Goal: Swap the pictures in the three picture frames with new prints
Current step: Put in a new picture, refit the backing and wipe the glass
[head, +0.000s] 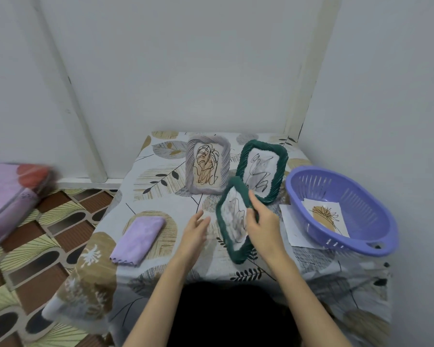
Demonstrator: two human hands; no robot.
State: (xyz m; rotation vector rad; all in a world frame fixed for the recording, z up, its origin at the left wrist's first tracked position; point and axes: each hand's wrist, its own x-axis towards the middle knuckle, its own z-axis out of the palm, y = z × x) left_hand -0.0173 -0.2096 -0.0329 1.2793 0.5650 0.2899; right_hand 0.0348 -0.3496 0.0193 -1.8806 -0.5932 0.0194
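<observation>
The near green frame [236, 219] is the thing to look at; every place here is told from it. The right hand [261, 221] holds it by its right edge, fingers curled round the rim, so that grip is clamped on the frame; the frame is tipped up with its bottom end low toward the surface [211, 269], though I cannot tell if it touches. The left hand [196, 229] is just to the left of the frame, fingers loose and apart, holding nothing and not touching it.

Right behind the frame stands the far green frame [262, 171], leaning back, with a squiggly drawing inside; behind and to the left stands the grey frame [208, 166] with a leaf drawing. To the right sits the purple basket [341, 209]; a new print [327, 216] lies inside it, and a white sheet [292, 226] pokes out from under it. Far to the left lies a folded purple cloth [138, 237].

I think the job is at its start; all three frames have pictures in them, and this looks like the first one picked up. Next, I think the frame must be turned over so the back shows; the free left hand can help hold it; then the back must come open, gently, so the old picture can slide out without bending.
</observation>
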